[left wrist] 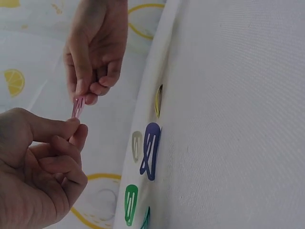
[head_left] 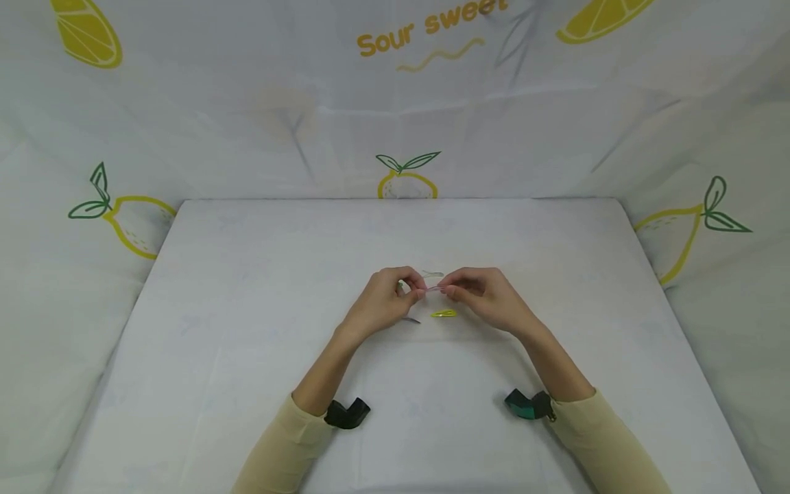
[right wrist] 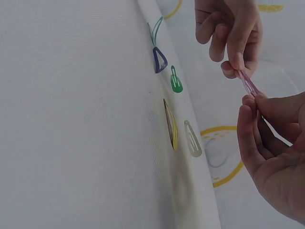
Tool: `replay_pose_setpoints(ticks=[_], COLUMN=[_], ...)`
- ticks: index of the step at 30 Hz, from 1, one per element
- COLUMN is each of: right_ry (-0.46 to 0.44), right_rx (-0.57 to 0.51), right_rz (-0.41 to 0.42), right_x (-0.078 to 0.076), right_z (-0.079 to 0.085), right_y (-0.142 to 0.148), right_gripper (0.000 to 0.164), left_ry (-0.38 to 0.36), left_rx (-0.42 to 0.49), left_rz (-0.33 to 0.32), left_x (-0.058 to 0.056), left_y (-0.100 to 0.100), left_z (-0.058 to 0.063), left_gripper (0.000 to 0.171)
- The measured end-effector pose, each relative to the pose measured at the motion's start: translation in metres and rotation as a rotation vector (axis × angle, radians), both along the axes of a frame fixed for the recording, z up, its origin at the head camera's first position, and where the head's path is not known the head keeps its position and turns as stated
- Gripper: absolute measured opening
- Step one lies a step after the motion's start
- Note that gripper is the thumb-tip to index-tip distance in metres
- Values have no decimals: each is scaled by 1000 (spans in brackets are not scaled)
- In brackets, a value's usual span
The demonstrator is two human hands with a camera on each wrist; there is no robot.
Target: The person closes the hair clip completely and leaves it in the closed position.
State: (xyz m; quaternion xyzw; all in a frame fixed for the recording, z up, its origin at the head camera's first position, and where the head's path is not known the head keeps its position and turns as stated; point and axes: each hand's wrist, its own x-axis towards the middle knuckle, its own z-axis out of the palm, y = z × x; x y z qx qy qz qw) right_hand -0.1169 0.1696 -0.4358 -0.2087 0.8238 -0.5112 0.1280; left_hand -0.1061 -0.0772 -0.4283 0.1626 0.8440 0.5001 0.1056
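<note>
Between the two hands, above the table, is a pink snap hair clip [right wrist: 248,83]. My left hand [head_left: 387,299] pinches one end of it between thumb and forefinger. At the other end, the thumb and fingertips of my right hand [head_left: 484,295] pinch it too. On the table below lie a yellow hair clip [head_left: 444,313], a purple one [left wrist: 151,150], a green one [left wrist: 130,205], a pale grey-green one [right wrist: 193,139] and a teal one [right wrist: 155,31]. In the head view the left hand hides some of these clips.
A white cloth covers the table [head_left: 247,288], and a white lemon-print curtain [head_left: 247,103] hangs behind it and at both sides. Each wrist carries a dark camera mount, the left mount [head_left: 348,414] and the right mount [head_left: 529,405], close above the table.
</note>
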Motion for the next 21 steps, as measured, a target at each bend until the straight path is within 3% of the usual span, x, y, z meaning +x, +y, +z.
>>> replay_pose_setpoints(ticks=[8,21], right_ry=[7,-43], right_rx=[-14,-33], right_rz=[30,-1], right_x=[1,3], right_z=[3,1], right_y=[2,-1], right_gripper=[12,13], left_ry=[5,2], left_rx=[-18,2], left_rz=[-46,-8], left_x=[1,1], left_y=[-1,-1], left_z=[2,2], left_gripper=[7,4])
